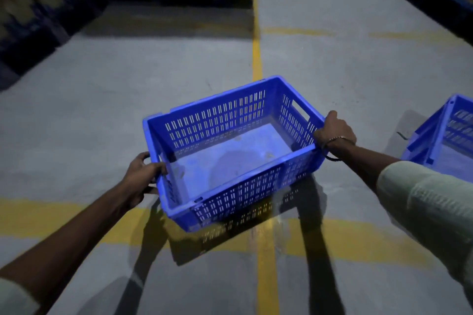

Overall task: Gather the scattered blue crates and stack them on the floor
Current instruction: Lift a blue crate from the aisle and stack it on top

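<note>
Am holding empty crate [230, 153] above floor [102, 100], left hand [143, 176] and right hand [334, 133] clamping opposite short ends. Second crate [445, 135] sitting at right edge. Crate tilting; risking slip, or rims misaligning when stacking.

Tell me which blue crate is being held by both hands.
The blue slotted plastic crate at centre; the other blue crate at the right edge is untouched.

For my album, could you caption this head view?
Both hands, left hand and right hand, grip a blue crate above yellow-lined floor.
</note>
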`<state>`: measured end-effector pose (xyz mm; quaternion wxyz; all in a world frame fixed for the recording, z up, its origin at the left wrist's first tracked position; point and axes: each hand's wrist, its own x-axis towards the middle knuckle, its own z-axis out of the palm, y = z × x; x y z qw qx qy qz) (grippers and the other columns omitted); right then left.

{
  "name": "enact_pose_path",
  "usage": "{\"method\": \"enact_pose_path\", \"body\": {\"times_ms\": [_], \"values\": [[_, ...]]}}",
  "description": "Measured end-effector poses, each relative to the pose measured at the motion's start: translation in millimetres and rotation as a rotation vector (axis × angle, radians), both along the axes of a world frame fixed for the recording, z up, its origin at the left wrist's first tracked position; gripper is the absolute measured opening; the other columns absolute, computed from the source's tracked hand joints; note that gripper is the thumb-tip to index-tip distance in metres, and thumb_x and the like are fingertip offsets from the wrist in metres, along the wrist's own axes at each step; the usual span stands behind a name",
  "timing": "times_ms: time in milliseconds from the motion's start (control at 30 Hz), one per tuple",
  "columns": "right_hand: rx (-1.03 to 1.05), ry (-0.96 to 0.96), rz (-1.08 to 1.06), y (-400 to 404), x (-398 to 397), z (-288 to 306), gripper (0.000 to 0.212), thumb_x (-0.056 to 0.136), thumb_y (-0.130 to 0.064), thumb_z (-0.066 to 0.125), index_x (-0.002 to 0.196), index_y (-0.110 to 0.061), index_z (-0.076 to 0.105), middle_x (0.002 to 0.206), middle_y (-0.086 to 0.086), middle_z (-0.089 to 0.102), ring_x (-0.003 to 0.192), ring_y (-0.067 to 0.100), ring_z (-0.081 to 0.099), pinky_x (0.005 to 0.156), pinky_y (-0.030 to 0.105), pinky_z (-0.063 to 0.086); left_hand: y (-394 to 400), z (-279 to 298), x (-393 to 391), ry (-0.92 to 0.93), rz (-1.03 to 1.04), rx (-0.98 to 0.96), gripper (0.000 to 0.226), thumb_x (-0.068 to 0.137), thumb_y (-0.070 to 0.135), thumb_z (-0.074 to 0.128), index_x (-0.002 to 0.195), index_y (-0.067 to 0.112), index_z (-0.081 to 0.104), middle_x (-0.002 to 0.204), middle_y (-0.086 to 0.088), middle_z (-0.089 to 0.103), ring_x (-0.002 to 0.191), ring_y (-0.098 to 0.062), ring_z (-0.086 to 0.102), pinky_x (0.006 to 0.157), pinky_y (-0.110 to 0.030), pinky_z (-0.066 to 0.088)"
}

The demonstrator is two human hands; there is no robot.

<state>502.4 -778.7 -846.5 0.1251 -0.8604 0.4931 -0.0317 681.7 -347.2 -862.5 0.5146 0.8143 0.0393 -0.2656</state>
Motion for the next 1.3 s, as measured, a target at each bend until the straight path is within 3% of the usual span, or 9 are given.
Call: {"method": "enact_pose_path", "body": {"times_ms": [167,367,467,700,800,900,1033,1200,1300], "values": [[-0.177,-0.021,0.224,63.1,31.2,27.6,0.036,0.086,-0.022,0.058,0.112,-0.006,0.040,0.101,0.021,0.065,0.086,0.042,0.065,0.064,0.039,0.044,78.2,20.8,-15.0,-0.038,0.144,0.010,0.045,0.089,0.003,0.068,0.129,0.014,0.049,0.097,-0.024,0.072,0.079,-0.038,0.069,0.073,-0.056,0.061],[-0.206,-0.166,0.330,169.0,90.4,69.4,0.035,0.088,-0.018,0.054,0.118,-0.004,0.042,0.105,0.022,0.065,0.092,0.045,0.064,0.066,0.042,0.043,199.2,48.9,-25.6,-0.303,0.343,-0.006,0.034,0.086,0.028,0.073,0.114,0.030,0.053,0.093,-0.012,0.077,0.075,-0.039,0.076,0.060,-0.064,0.061],[-0.145,-0.212,0.367,234.9,127.8,89.6,0.039,0.090,-0.021,0.054,0.123,-0.003,0.042,0.109,0.024,0.065,0.094,0.047,0.064,0.067,0.043,0.045,272.0,82.0,-13.3,-0.394,0.418,-0.040,0.037,0.080,0.034,0.074,0.113,0.033,0.059,0.089,-0.010,0.079,0.070,-0.036,0.076,0.061,-0.061,0.062],[-0.018,-0.391,0.499,392.8,204.9,136.8,0.034,0.094,-0.020,0.052,0.120,0.000,0.044,0.111,0.029,0.063,0.098,0.049,0.061,0.071,0.043,0.042,425.6,122.5,-19.8,-0.512,0.595,-0.174,0.031,0.096,-0.009,0.059,0.114,0.016,0.059,0.094,0.003,0.070,0.070,-0.004,0.072,0.061,-0.018,0.056],[0.062,-0.456,0.458,433.4,224.3,161.0,0.036,0.093,-0.021,0.051,0.122,-0.001,0.047,0.117,0.029,0.062,0.105,0.048,0.059,0.083,0.046,0.046,465.5,144.9,-27.8,-0.533,0.610,-0.247,0.044,0.091,-0.008,0.062,0.126,0.018,0.064,0.113,0.003,0.075,0.091,-0.013,0.073,0.081,-0.036,0.061],[0.116,-0.524,0.394,459.2,231.7,171.6,0.041,0.090,-0.029,0.051,0.122,-0.005,0.053,0.119,0.029,0.062,0.107,0.048,0.059,0.089,0.047,0.048,494.1,168.3,-37.3,-0.577,0.609,-0.340,0.055,0.090,-0.011,0.061,0.141,0.011,0.061,0.122,0.000,0.075,0.090,-0.004,0.076,0.074,-0.023,0.060],[0.185,-0.648,0.313,498.4,231.4,188.3,0.052,0.081,-0.040,0.047,0.120,-0.008,0.064,0.117,0.024,0.066,0.109,0.045,0.060,0.094,0.045,0.048,526.3,205.0,-51.2,-0.649,0.625,-0.424,0.051,0.088,-0.012,0.056,0.131,0.012,0.067,0.105,0.014,0.081,0.091,-0.002,0.075,0.073,-0.021,0.058],[0.215,-0.788,0.226,555.7,199.9,246.4,0.043,0.089,-0.031,0.043,0.119,-0.010,0.067,0.124,0.019,0.066,0.117,0.041,0.058,0.098,0.042,0.045,577.0,242.5,-68.2,-0.626,0.606,-0.427,0.064,0.071,0.008,0.068,0.135,0.011,0.068,0.134,0.003,0.072,0.124,-0.014,0.068,0.093,-0.039,0.056],[0.221,-0.860,0.200,575.4,184.2,283.2,0.042,0.086,-0.032,0.044,0.114,-0.014,0.070,0.121,0.015,0.068,0.114,0.039,0.061,0.094,0.040,0.047,583.2,252.6,-73.4,-0.549,0.615,-0.543,0.052,0.065,0.011,0.068,0.115,0.014,0.078,0.135,-0.001,0.072,0.125,-0.017,0.067,0.091,-0.040,0.054]]}}
